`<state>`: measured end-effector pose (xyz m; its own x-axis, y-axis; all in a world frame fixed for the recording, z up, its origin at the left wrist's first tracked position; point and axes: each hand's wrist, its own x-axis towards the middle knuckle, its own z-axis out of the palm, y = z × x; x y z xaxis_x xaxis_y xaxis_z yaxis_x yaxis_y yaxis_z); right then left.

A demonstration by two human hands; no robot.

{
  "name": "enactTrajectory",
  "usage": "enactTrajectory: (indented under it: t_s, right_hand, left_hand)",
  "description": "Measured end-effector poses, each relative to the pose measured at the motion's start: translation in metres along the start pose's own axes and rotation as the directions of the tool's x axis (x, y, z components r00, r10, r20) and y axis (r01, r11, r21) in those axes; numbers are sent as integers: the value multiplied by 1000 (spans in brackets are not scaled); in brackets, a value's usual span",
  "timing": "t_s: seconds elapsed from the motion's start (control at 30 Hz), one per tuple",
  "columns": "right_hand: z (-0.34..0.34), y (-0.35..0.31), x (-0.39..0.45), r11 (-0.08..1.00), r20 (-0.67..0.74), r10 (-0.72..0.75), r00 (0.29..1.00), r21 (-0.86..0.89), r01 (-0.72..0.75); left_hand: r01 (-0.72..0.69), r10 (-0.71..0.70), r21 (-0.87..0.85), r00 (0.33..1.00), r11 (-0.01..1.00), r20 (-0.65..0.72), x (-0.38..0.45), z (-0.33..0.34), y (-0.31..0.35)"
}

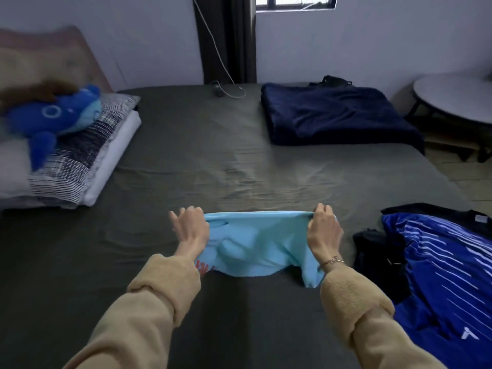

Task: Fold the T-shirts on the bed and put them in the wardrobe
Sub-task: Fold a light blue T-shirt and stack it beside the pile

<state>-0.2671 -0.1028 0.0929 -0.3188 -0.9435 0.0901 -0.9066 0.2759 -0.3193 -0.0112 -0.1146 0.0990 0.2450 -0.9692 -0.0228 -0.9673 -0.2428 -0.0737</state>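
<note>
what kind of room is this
Most likely a bedroom in a home. A wide bed fills the view, with pillows and a blue plush toy at its head, and a folded blanket at the far side. Both hands hold a light blue T-shirt over it.

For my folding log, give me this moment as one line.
step: folding | item: light blue T-shirt | left hand: pinching its left edge | right hand: gripping its right edge | waiting: blue striped shirt on bed
</note>
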Motion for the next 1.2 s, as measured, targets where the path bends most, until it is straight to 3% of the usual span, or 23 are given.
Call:
enactTrajectory:
  t_s: [0.17,0.3,0.37,0.43,0.47,0.53,0.57,0.6,0.67,0.73,0.83,0.9,0.97,1.07,1.2]
  right_hand:
    - [-28,-41,11,995,-127,-5,992,94,18]
    - [-49,-76,21,974,-250,4,968,221,53]
    - [-56,-91,24,963,-295,44,955,266,38]
    - [-56,-99,25,969,-199,69,978,247,-18]
    - [-54,-101,25,971,-99,90,991,229,-65]
    - [-48,-99,25,956,78,151,985,244,-166]
    - [-43,-97,27,931,142,178,974,296,-214]
    - [-39,-95,31,887,209,190,959,382,-259]
    - [-30,-94,36,706,406,156,900,592,-389]
    - [-21,-95,39,562,598,51,800,645,-518]
    - [2,-108,29,679,822,-111,558,472,-562]
    - [26,-118,20,735,877,-168,451,416,-535]
    - [52,-129,16,747,879,-211,428,427,-509]
    - [76,-146,14,751,854,-263,448,473,-460]
    - [90,-168,20,781,777,-247,579,514,-356]
  left_hand:
    - [150,-169,-152,978,977,-124,8,-46,-33]
    - [210,-320,-365,907,907,-272,15,-84,-53]
    - [281,-435,-512,876,812,-209,19,-99,-61]
    - [392,-532,-674,847,626,-2,25,-100,-65]
    - [432,-548,-774,826,464,133,30,-95,-67]
    - [474,-443,-880,793,17,418,37,-84,-68]
    - [503,-368,-853,773,-138,516,39,-79,-70]
    - [524,-324,-826,760,-210,564,42,-73,-73]
    - [570,-307,-792,730,-219,610,47,-61,-77]
    - [569,-341,-801,728,-185,595,54,-53,-77]
    - [519,-379,-850,771,-91,512,62,-52,-62]
    - [508,-378,-862,799,5,469,69,-52,-52]
    - [488,-338,-872,827,39,449,75,-52,-47]
    - [435,-228,-898,882,64,411,82,-58,-41]
    - [277,-155,-929,957,246,244,85,-68,-39]
